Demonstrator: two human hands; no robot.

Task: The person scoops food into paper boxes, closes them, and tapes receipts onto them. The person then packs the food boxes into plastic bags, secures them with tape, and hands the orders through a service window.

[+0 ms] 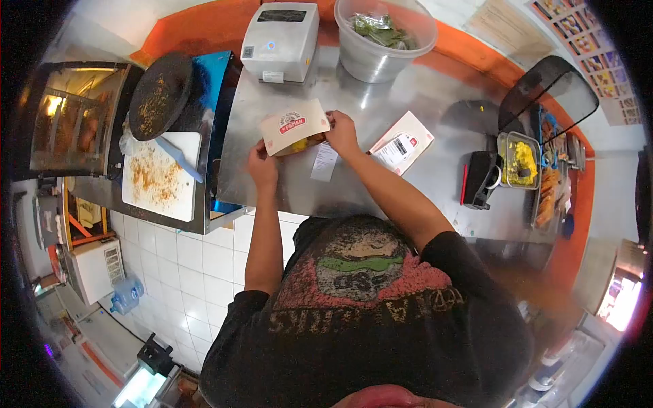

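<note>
Currently, left hand (262, 166) and right hand (342, 136) both clamped on edges of paper box (295, 126), which we hold above metal counter (272, 183), yellow food (299, 145) showing under lid. Near right hand, we see paper slip (324, 163); rightward, second box (402, 144); beyond, label printer (280, 42) and tub of leaves (384, 49).

Brushed metal under card and plastic.
The silvery metal tabletop (248, 115) looks smooth and glossy; the cream printed card box (294, 127), matt; the round translucent plastic tub (381, 64), smooth; the white square floor tiles (194, 251), glossy.
</note>
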